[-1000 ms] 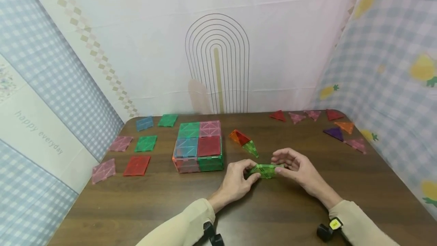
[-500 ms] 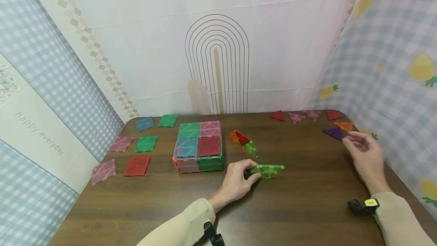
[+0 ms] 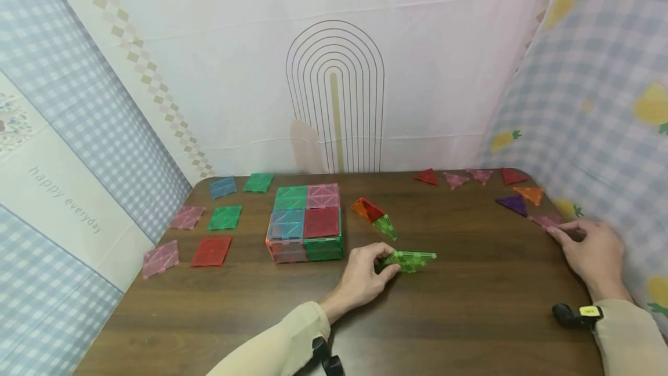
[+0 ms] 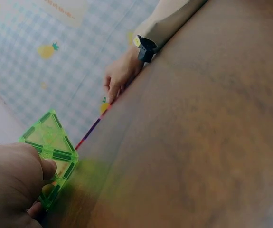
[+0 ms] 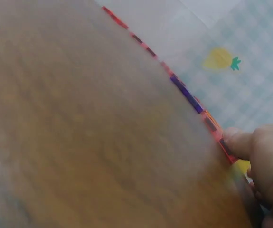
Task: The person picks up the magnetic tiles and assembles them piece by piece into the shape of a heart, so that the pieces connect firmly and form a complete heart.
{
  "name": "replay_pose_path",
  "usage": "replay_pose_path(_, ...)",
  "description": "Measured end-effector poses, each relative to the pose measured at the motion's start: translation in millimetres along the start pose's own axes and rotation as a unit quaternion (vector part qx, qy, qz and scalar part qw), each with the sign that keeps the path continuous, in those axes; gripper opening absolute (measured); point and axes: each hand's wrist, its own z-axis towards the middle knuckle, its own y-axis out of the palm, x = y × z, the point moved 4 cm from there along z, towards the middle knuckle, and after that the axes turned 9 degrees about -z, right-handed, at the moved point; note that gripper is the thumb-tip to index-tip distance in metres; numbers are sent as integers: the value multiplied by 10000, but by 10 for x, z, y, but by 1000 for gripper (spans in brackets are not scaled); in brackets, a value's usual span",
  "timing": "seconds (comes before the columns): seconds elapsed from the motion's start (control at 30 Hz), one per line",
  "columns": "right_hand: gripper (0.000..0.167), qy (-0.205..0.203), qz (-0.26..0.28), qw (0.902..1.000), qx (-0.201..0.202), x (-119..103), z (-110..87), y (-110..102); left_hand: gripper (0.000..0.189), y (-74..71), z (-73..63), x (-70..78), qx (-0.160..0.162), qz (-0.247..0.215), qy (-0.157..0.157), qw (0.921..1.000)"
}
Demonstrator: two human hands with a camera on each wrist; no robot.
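Observation:
My left hand point(image 3: 363, 274) pinches two joined bright-green triangular magnetic tiles point(image 3: 412, 260), which stand upright on the table. In the left wrist view, the thumb lies over the lower of these green tiles point(image 4: 50, 133). At the right table edge, my right hand point(image 3: 595, 251) has its thumb and fingertips on a pink triangular magnetic tile point(image 3: 545, 221), which lies flat. From the right wrist, the thumb point(image 5: 238, 144) shows against the edge of that tile. Behind the left hand lies a small joined piece of orange, red and green triangles point(image 3: 373, 216).
A box of square magnetic tiles point(image 3: 322, 223) stands left of centre. Loose squares, among them a red one point(image 3: 211, 251), lie on the left. Purple point(image 3: 513, 204), orange point(image 3: 529, 194) and several red and pink triangles lie at the back right. Hanging cloth borders the table.
My right hand has left the green tiles and moved right, past the purple triangle, to the pink triangle tile. My left hand keeps its hold on the green tiles in the same spot.

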Motion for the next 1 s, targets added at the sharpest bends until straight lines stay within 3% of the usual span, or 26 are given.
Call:
replay_pose_path(0.2,37,489,54,9980,-390,64,18,-30,11,-2,6,-5,14,-2,24,10000)
replay_pose_path(0.4,67,900,92,9920,-875,137,28,-60,12,0,2,-1,10,23,13,10000)
replay_pose_path(0.53,73,759,-13,9902,-1176,166,35,-67,13,3,3,4,-10,25,-13,10000)
replay_pose_path(0.67,63,483,50,9887,-1416,183,41,-76,13,0,7,11,-15,3,-20,10000)
replay_pose_path(0.73,57,540,112,9887,-1394,190,38,-68,13,-3,8,11,-9,-13,-31,10000)
replay_pose_path(0.87,48,759,89,9924,-965,188,37,-62,14,-4,8,8,-4,-4,-52,10000)
replay_pose_path(1.0,60,1015,267,9916,-756,198,34,-74,14,4,4,7,-26,6,-41,10000)
